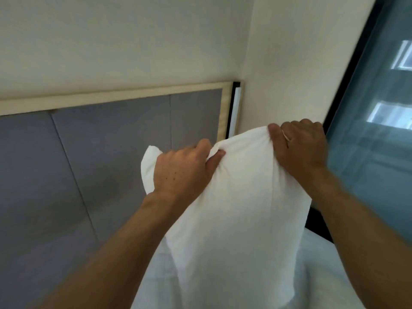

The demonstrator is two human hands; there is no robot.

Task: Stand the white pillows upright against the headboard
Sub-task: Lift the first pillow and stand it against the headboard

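While both hands are up at the same height, this is how it looks from where I stand, head view only:

Left hand: the left hand [181, 169] is closed in a fist-like pinch on the top edge of the white pillow [234, 219], thumb in front, fingers tucked over the back.

Right hand: the right hand [301, 146] grips the same top edge further along, knuckles curled tight, fabric bunched under the thumb.

Pillow: it hangs from the two hands, long side down, its top corner poking out just left of the left hand; the lower end drops out of sight below the forearms.

Headboard: the grey padded headboard [89, 152] with its pale wooden frame lies beyond and to the left of the left hand; the pillow looks held clear of it, though I cannot tell for sure whether the far side touches.

Bedding: white bedding [330, 270] shows beneath the right forearm.

Window: a dark-framed window [379, 130] runs just past the right hand.

Handling: I judge it light and very soft; it sags and creases where pinched, so it will slump unless plumped.

Where to hold: the two top corners, as here, seem best for lowering it onto its bottom edge.
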